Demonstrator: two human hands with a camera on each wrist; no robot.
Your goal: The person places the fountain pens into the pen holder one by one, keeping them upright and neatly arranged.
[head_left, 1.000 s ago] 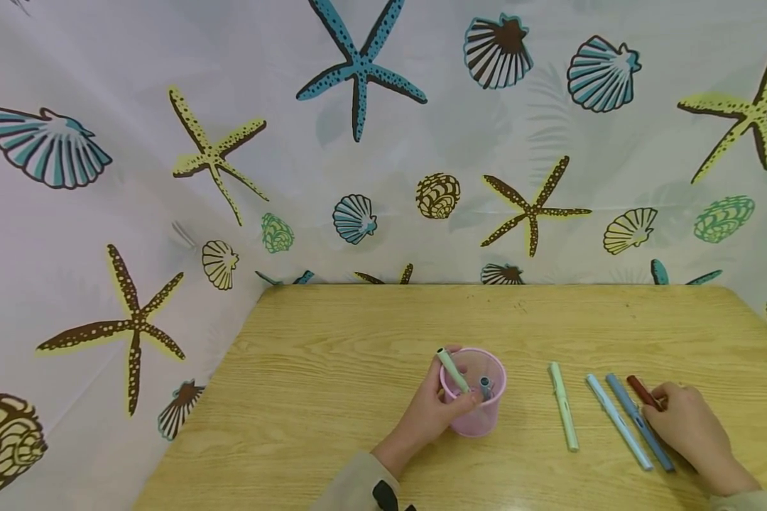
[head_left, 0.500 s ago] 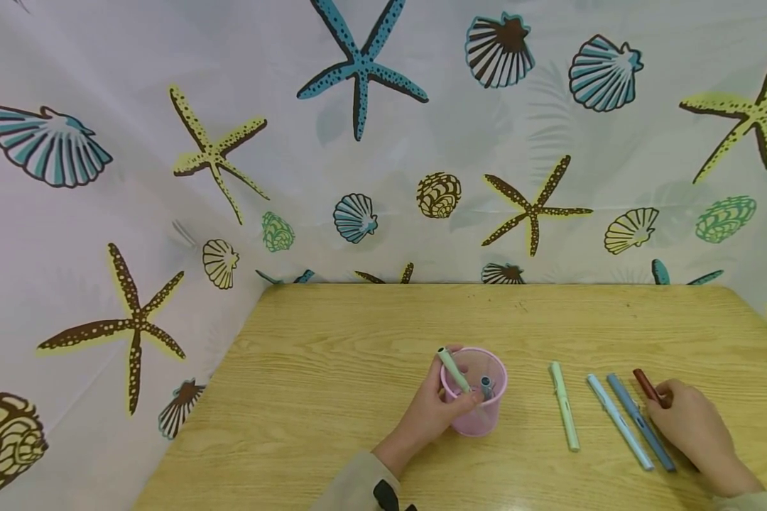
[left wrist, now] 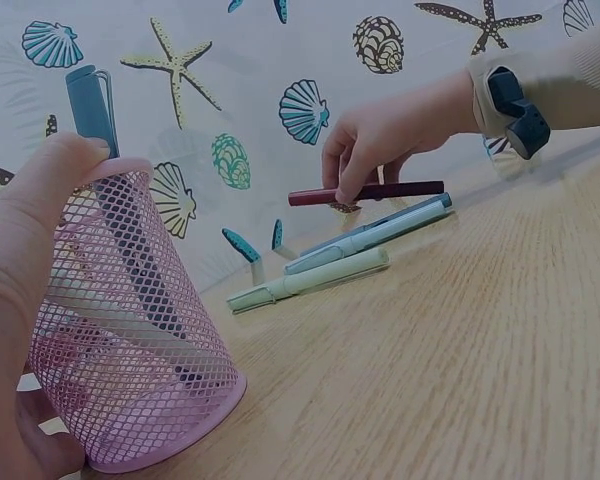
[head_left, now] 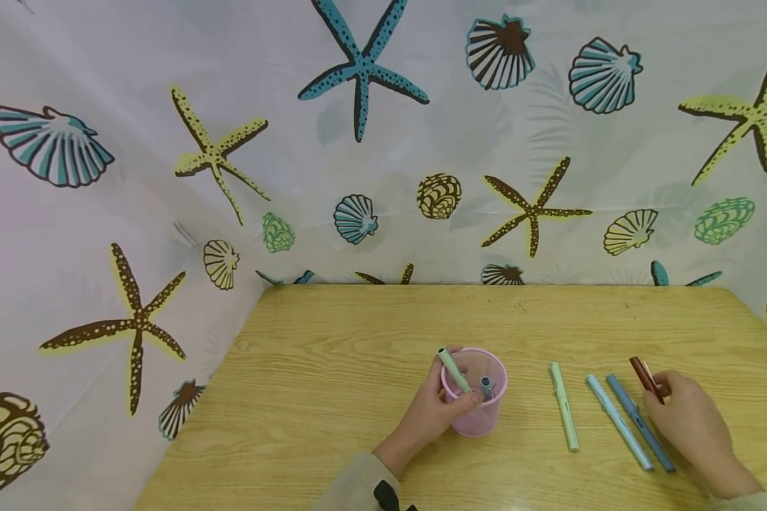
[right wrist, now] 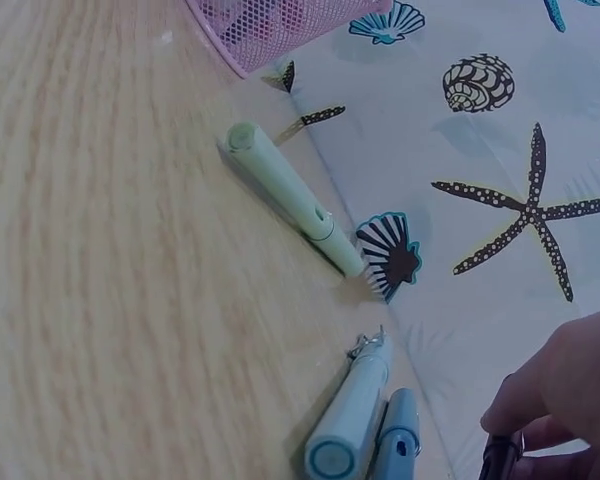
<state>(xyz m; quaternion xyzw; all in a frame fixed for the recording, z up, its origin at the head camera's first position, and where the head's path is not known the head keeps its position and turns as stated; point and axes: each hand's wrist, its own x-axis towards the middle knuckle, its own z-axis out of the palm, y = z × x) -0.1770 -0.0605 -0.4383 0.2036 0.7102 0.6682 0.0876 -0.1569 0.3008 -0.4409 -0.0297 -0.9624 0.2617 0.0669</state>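
My left hand [head_left: 436, 399] grips a pink mesh pen cup [head_left: 476, 424], thumb over its near rim and fingers round the far side. A pale green pen [head_left: 454, 370] and a blue-grey pen [left wrist: 90, 105] stand tilted inside it. At the right, my right hand [head_left: 690, 422] pinches a dark red pen [left wrist: 400, 190], lifted slightly off the table in the left wrist view. Just left of that hand lie a dark blue pen [head_left: 641, 422] and a light blue pen [head_left: 618, 422] side by side. Farther left is another pale green pen [head_left: 564, 406].
The wooden table [head_left: 332, 355] carries everything, with bare wood left of the cup and behind the pens. A white cloth [head_left: 396, 163] printed with starfish and shells hangs along the back and both sides.
My right hand has raised the dark red pen a little and turned it, so its clip now shows. The left hand and the cup have stayed in place.
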